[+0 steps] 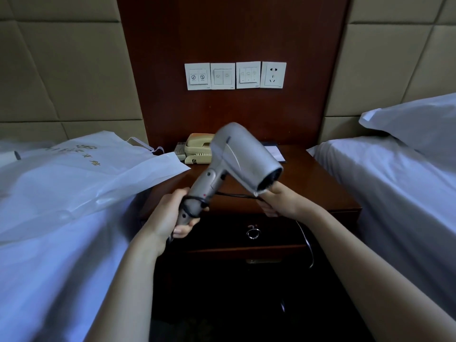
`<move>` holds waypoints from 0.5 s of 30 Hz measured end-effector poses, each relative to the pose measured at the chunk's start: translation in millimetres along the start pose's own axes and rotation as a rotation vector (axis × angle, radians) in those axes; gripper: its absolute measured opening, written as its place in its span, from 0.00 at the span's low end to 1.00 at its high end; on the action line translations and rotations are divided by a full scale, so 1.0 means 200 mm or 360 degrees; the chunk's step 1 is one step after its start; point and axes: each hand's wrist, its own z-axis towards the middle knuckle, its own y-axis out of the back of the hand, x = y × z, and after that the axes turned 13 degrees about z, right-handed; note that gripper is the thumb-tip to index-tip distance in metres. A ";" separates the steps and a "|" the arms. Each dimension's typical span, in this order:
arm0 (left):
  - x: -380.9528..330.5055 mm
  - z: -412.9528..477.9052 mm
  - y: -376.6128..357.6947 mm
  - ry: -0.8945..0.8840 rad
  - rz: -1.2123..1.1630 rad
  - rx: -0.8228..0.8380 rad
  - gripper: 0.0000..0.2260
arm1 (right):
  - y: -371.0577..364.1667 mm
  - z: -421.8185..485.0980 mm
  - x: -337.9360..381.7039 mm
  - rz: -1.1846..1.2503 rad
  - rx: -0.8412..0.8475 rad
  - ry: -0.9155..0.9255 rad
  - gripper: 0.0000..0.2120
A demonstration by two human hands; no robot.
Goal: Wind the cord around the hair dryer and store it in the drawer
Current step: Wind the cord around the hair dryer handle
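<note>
we see a silver hair dryer [237,154] held up in the air above the front edge of a dark wooden bench [320,188] that stands between 2 beds. the left hand [172,213] grips the lower end of the handle, fingers curled round it, with the nozzle tilted toward the right and toward us. the black cord [234,194] crosses the handle in 2 dark turns just above that hand, then runs taut to the right hand [276,201], which pinches it just under the nozzle. from there the loose end hangs down in a curve in front of the bench. the drawer [217,233] in the bench front is closed, its metal ring pull [253,233] directly below the dryer.

at the back of the bench top sit a cream telephone [197,149], a remote [179,149] beside it and a notepad [274,151]. on the wall panel above are 3 switch plates [222,75] and 1 socket [274,75]. a white plastic bag [86,174] lies on the left bed [49,267], its corner overhanging the bench. the right bed [394,193] carries a white pillow [414,122].
</note>
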 end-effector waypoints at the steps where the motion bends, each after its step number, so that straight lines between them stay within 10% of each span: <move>1: -0.01 0.01 0.01 0.0043 -0.0067 -0.0012 0.25 | 0.00 -0.01 0.00 -0.0009 0.0054 0.0022 0.23; 15: -0.01 -0.01 -0.08 -0.0109 -0.0045 -0.0689 0.15 | -0.11 -0.08 0.26 -0.1069 0.0086 0.0324 0.21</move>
